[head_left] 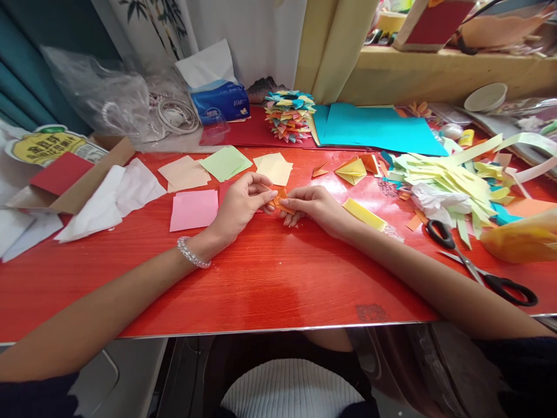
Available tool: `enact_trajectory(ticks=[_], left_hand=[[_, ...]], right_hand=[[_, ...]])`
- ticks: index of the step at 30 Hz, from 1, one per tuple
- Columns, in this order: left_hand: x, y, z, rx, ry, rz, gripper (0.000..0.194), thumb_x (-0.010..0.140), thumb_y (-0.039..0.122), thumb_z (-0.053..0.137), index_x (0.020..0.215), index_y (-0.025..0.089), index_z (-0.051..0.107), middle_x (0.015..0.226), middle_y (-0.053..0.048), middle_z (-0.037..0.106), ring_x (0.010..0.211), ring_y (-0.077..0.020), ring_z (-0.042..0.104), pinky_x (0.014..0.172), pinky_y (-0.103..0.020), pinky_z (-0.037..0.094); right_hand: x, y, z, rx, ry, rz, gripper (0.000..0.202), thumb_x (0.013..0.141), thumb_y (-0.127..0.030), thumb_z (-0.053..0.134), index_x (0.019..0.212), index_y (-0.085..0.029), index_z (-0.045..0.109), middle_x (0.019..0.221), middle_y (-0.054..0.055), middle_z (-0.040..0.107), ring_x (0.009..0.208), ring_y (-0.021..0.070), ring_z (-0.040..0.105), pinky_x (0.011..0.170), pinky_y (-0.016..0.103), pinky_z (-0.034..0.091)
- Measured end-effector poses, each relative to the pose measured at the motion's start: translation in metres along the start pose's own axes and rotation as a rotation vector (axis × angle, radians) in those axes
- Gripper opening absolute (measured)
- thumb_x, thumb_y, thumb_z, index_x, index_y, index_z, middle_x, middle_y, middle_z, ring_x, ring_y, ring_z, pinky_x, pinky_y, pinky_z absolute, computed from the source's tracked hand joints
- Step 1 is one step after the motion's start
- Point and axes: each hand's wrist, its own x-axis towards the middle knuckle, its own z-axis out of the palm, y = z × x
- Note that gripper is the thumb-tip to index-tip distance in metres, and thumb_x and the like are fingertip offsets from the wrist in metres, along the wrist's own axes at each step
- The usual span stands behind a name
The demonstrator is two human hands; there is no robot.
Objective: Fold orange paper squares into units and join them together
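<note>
Over the middle of the red table [243, 290], a small folded piece of orange paper [279, 199] is pinched between both hands. My left hand [244, 204] grips its left side between thumb and fingers, and my right hand [314, 208] grips the right side. Just left of them lie pink paper squares [194, 210], with peach squares [184, 174], green squares [226, 164] and cream squares [274, 168] behind. Beyond my right hand sit a folded yellow paper piece [351, 172] and a yellow paper strip [364, 215]. The orange paper's exact folds are partly hidden by fingers.
Black-handled scissors [470, 267] lie partly open near my right forearm. Beside them is a heap of pale-green paper strips [448, 183]. At the back stand a multicoloured folded-paper stack [290, 116], blue sheets [378, 129] and a tissue pack [217, 96]. A cardboard box [113, 157] is left.
</note>
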Motion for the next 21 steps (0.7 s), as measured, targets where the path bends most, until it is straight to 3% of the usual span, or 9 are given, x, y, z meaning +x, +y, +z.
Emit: enact_trajectory(ticks=[6,16,21], left_hand=[[0.0006,0.0005,0.0003,-0.064,-0.001,-0.027,0.020,0.074,0.016,0.067,0.090,0.015,0.054,0.066,0.003,0.060,0.056,-0.0082,0.058,0.053,-0.020,0.046],[0.0033,-0.0034,-0.0046,-0.099,-0.016,-0.052,0.018,0.075,0.019,0.067,0.092,0.015,0.060,0.076,0.000,0.060,0.067,-0.0081,0.056,0.056,-0.018,0.045],[0.0024,-0.0038,-0.0035,-0.014,-0.017,0.075,0.014,0.079,0.020,0.061,0.093,0.018,0.061,0.076,0.001,0.060,0.068,-0.0091,0.058,0.057,-0.019,0.047]], right_hand=[[0.0003,0.0019,-0.0012,0.011,-0.042,-0.042,0.024,0.080,-0.034,0.066,0.071,-0.012,0.065,0.065,0.003,0.068,0.054,0.0086,0.062,0.055,0.020,0.051],[0.0016,0.0068,0.0018,0.048,0.052,-0.047,0.019,0.080,-0.032,0.066,0.078,-0.014,0.066,0.070,0.003,0.068,0.064,0.0114,0.066,0.062,0.022,0.053],[0.0020,0.0071,0.0015,0.106,0.072,-0.038,0.019,0.080,-0.032,0.065,0.074,-0.014,0.063,0.064,0.002,0.066,0.058,0.0104,0.064,0.058,0.021,0.053]])
